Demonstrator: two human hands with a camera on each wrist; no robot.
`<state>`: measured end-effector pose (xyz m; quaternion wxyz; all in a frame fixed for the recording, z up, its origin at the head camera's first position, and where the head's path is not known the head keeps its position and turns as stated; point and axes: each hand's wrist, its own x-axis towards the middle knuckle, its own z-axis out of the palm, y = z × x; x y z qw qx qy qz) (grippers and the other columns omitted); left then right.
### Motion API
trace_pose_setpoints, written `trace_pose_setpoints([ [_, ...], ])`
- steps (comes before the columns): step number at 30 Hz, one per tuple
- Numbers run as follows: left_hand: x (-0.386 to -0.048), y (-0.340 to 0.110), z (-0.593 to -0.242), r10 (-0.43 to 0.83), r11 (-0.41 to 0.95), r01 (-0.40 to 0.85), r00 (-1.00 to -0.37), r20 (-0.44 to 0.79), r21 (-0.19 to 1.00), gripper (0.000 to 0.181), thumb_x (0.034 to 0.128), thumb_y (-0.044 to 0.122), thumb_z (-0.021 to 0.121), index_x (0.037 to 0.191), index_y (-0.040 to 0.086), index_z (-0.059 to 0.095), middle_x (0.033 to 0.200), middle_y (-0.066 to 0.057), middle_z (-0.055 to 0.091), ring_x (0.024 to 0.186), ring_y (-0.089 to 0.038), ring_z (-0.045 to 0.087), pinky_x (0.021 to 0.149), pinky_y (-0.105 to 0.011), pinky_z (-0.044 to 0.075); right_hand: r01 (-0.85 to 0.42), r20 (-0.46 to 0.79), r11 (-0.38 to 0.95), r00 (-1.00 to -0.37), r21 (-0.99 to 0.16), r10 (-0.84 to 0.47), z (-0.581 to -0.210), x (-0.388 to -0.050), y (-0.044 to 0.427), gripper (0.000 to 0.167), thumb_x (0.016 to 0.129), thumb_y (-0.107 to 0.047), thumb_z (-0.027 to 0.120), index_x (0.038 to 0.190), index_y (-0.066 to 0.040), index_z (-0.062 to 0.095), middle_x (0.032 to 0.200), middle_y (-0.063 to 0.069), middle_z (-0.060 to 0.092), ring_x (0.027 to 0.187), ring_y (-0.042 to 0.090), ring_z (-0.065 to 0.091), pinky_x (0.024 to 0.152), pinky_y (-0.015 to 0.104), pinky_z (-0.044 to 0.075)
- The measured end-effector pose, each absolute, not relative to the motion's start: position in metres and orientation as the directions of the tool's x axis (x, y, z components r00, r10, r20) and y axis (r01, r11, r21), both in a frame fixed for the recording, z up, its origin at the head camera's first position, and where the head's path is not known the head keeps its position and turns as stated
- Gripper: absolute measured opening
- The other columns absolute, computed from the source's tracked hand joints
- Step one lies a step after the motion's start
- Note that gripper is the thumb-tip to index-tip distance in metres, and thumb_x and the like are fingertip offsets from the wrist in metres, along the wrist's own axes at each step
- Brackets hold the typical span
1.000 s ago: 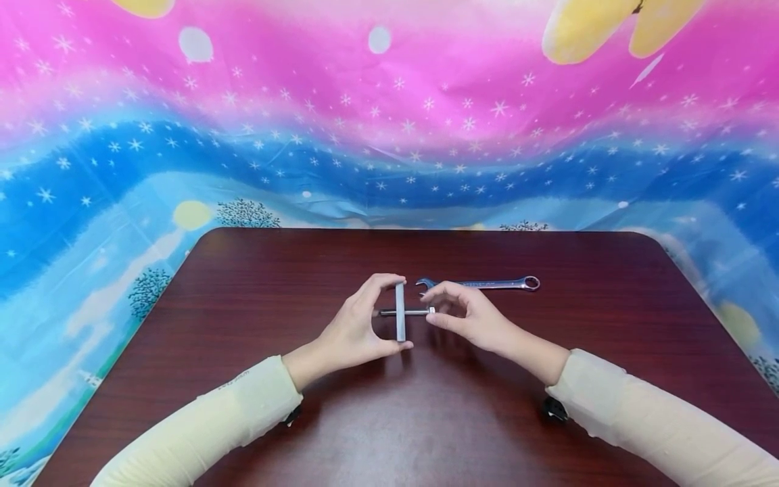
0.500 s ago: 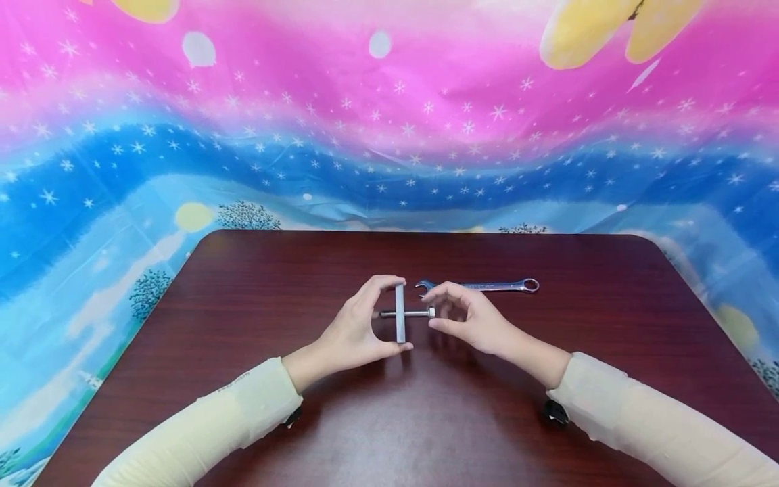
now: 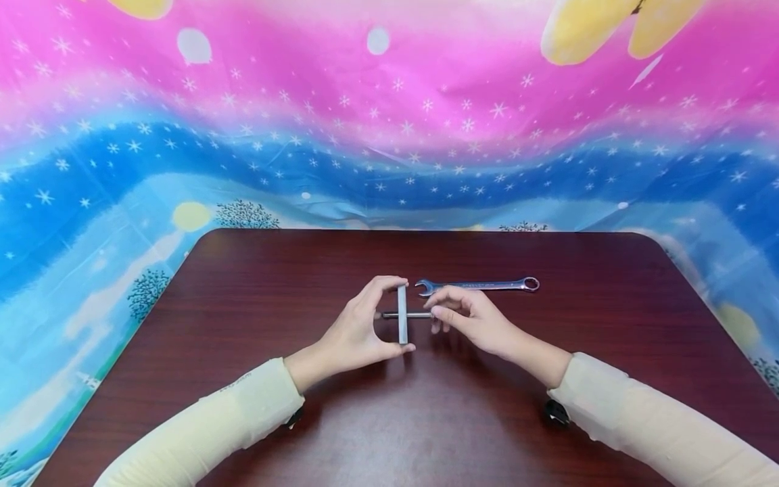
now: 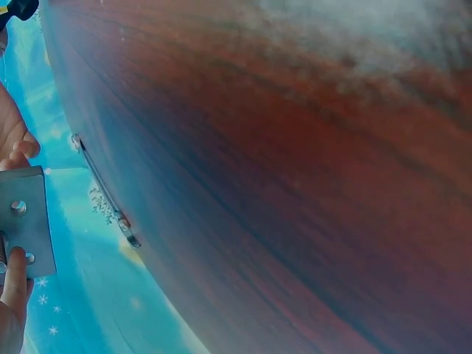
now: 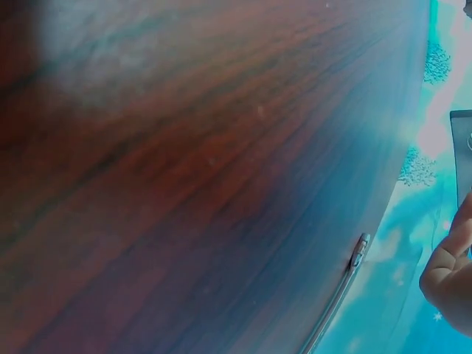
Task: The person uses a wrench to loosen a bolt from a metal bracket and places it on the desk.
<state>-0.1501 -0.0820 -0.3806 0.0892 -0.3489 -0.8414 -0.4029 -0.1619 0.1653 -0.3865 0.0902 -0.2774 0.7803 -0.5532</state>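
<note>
In the head view a flat grey metal plate (image 3: 402,314) stands on edge, gripped at its far and near edges by the left hand (image 3: 351,326). A metal bolt (image 3: 418,315) passes crosswise through it. The right hand (image 3: 477,320) pinches the bolt's right end between thumb and fingers, covering the head. The left wrist view shows the plate (image 4: 33,221) with holes in it and a finger of the left hand (image 4: 15,302) against it. Part of the right hand (image 5: 451,269) and the plate's edge (image 5: 462,151) appear in the right wrist view.
A combination wrench (image 3: 487,285) lies on the dark red-brown table (image 3: 389,419), just beyond the right hand, its open end to the left. A patterned cloth (image 3: 389,162) in pink and blue hangs behind the table.
My right thumb and fingers have closed on the bolt's head, which showed uncovered earlier. My left hand and the plate have shifted very slightly.
</note>
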Motion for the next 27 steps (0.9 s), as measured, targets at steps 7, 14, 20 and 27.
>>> trace_pose_setpoints([
  [7, -0.1518, -0.0827, -0.3811, 0.507, 0.428, 0.652, -0.747, 0.43, 0.626, 0.092, 0.0671, 0.024, 0.092, 0.142, 0.014, 0.04, 0.138, 0.0, 0.05, 0.125, -0.014, 0.054, 0.079, -0.027, 0.06, -0.377, 0.205, 0.278, -0.845, -0.884, -0.494, -0.385, -0.1609, 0.1646, 0.034, 0.087, -0.002, 0.072, 0.12, -0.007, 0.063, 0.111, 0.022, 0.068, 0.076, 0.01, 0.061, 0.054, 0.03, 0.052],
  [14, -0.1523, -0.0822, -0.3829, 0.524, 0.419, 0.657, -0.739, 0.423, 0.627, 0.091, 0.0672, 0.025, 0.092, 0.141, 0.015, 0.04, 0.138, 0.0, 0.051, 0.124, -0.013, 0.053, 0.08, -0.027, 0.059, -0.335, 0.167, 0.246, -0.837, -0.91, -0.521, -0.3878, -0.1606, 0.1664, 0.023, 0.094, -0.007, 0.065, 0.116, -0.001, 0.063, 0.091, 0.022, 0.07, 0.082, 0.019, 0.068, 0.073, 0.029, 0.056],
  [20, -0.1518, -0.0815, -0.3824, 0.522, 0.414, 0.661, -0.736, 0.432, 0.626, 0.091, 0.0673, 0.025, 0.092, 0.141, 0.016, 0.04, 0.137, 0.0, 0.051, 0.124, -0.013, 0.054, 0.081, -0.026, 0.059, -0.305, 0.154, 0.215, -0.838, -0.928, -0.523, -0.389, -0.1593, 0.1658, 0.019, 0.098, -0.006, 0.059, 0.115, 0.001, 0.063, 0.081, 0.02, 0.07, 0.073, 0.03, 0.067, 0.067, 0.037, 0.059],
  [27, -0.1509, -0.084, -0.3848, 0.508, 0.42, 0.65, -0.747, 0.43, 0.633, 0.092, 0.0673, 0.023, 0.093, 0.142, 0.014, 0.039, 0.138, -0.001, 0.05, 0.125, -0.015, 0.054, 0.079, -0.026, 0.059, -0.38, 0.214, 0.284, -0.852, -0.88, -0.477, -0.3891, -0.1571, 0.1636, 0.035, 0.087, -0.002, 0.073, 0.119, -0.008, 0.062, 0.102, 0.015, 0.066, 0.077, 0.011, 0.061, 0.05, 0.031, 0.051],
])
